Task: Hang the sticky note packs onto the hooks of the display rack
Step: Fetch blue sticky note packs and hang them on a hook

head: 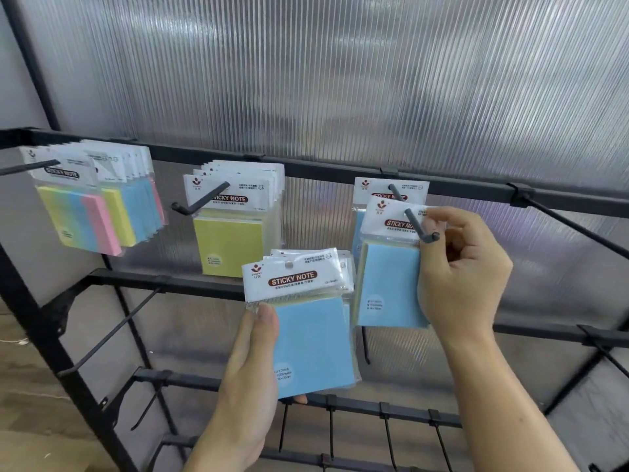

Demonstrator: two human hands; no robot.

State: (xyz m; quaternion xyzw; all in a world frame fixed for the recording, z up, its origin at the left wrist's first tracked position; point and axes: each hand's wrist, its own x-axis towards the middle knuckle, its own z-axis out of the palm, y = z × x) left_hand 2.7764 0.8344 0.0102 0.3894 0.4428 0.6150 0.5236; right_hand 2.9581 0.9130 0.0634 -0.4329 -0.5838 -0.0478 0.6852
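Observation:
My left hand [250, 376] grips a small stack of blue sticky note packs [313, 335] from below, thumb on the front pack. My right hand [463, 267] pinches the top right corner of another blue pack [391, 281], whose hanging hole sits on the black hook [417, 225] near its upturned tip. Behind it one more blue pack [374, 189] hangs on the same hook. Several yellow packs [231, 240] hang on the middle hook [200, 201]. Multicoloured packs [88, 212] fill the left hooks.
The black metal display rack [306, 168] stands before a ribbed translucent panel. Bare hooks stick out at the upper right [575, 226], the lower left [112, 332] and along the bottom rail [388, 434]. Wooden floor shows at lower left.

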